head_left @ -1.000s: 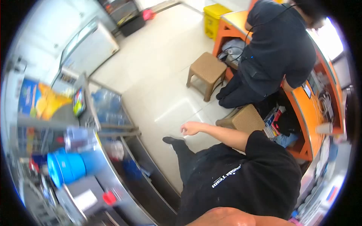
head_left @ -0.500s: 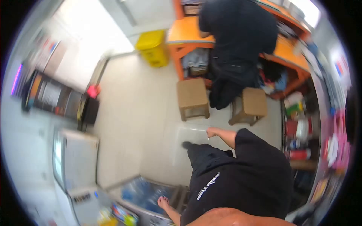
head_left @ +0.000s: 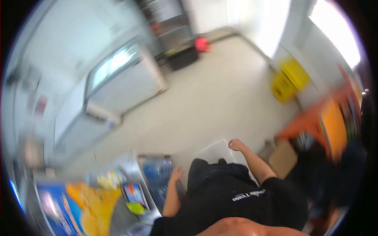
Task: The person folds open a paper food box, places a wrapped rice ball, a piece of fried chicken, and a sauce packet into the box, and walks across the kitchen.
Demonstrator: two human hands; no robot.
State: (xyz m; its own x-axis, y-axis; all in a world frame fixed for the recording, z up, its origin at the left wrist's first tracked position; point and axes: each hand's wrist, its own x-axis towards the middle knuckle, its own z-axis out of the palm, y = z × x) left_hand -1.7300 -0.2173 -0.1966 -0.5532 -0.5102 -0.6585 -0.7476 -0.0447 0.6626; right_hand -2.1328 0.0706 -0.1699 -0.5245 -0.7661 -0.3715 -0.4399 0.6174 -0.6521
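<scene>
My right hand (head_left: 235, 144) is held out in front of my body with its fingers closed. A small whitish bit shows at the fingers, too small to name. My left hand (head_left: 178, 173) hangs at my other side, blurred, so its finger position is unclear. It is nearest to the clear blue plastic containers (head_left: 158, 168) standing low beside me, and I cannot tell whether it touches them.
A white chest freezer (head_left: 130, 80) stands ahead on the left. To the right are a yellow bin (head_left: 289, 80), an orange desk (head_left: 305, 122) and a brown stool (head_left: 282, 158), with a person in dark clothes (head_left: 334, 173) there. A counter with colourful packets (head_left: 92, 204) is at lower left.
My view has swung left, so the desk, stool and person now lie at the right edge. The freezer and the packet-covered counter have come further into view. My right hand stays closed.
</scene>
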